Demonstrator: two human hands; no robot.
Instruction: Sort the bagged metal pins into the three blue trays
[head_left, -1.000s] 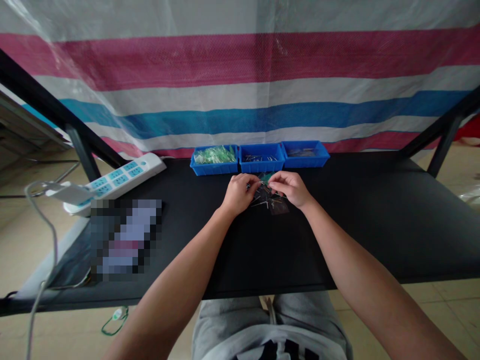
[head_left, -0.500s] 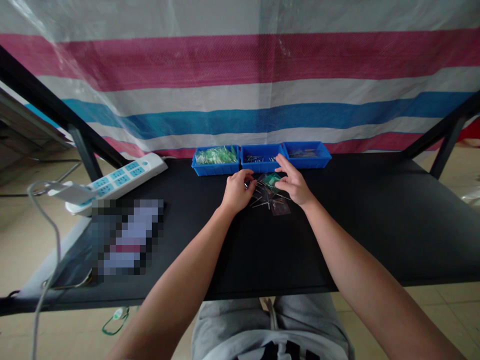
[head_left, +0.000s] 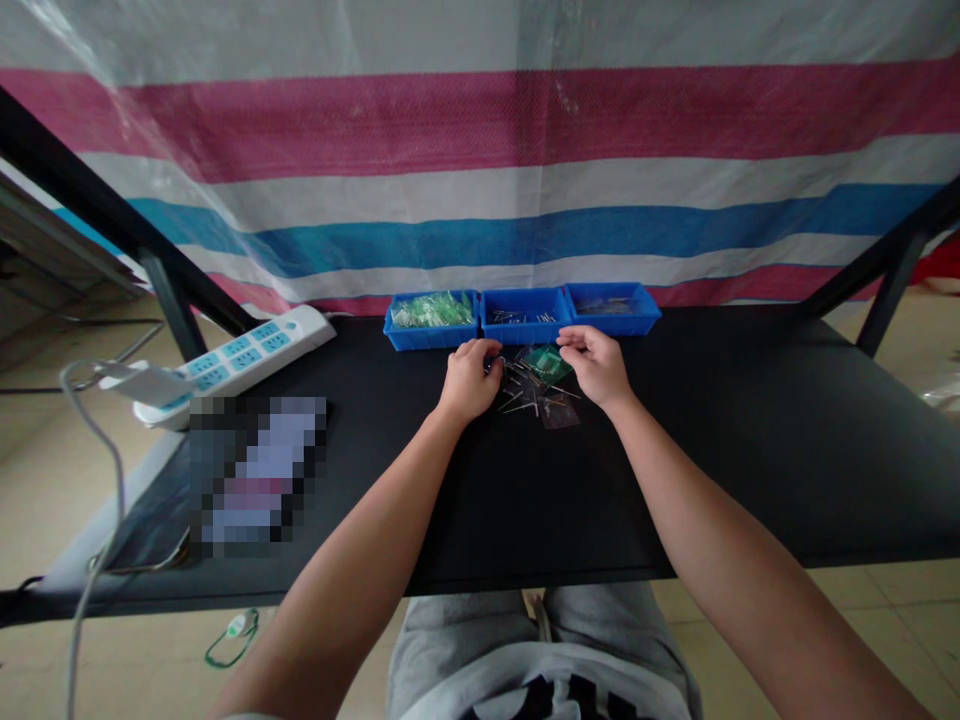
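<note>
Striped plastic sheeting (head_left: 375,120) fills the upper part of the frame behind a black table (head_left: 540,510). Just above the frame's centre, a loose scatter of thin metal rods (head_left: 535,407) lies on the tabletop, with a green plastic packet (head_left: 549,365) at its upper right and a clear plastic bag (head_left: 561,415) at its lower right. On the scatter's left edge, the left hand (head_left: 469,385) is curled, thumb and fingers drawn together; whether it pinches a rod cannot be told. Beside the green packet, the right hand (head_left: 600,368) is half-curled, its fingers bent towards the thumb; its grip, too, cannot be made out.

Just above the hands stand three blue bins in a row: the left bin (head_left: 431,341) heaped with green-and-clear packets (head_left: 431,309), the middle bin (head_left: 525,332) with small metal pieces (head_left: 510,317), the right bin (head_left: 619,325) with contents too small to identify.

At the left of the frame, a white power strip (head_left: 289,335) lies slantwise above a pixelated object (head_left: 262,470), a white adapter (head_left: 146,385) plugged in.
</note>
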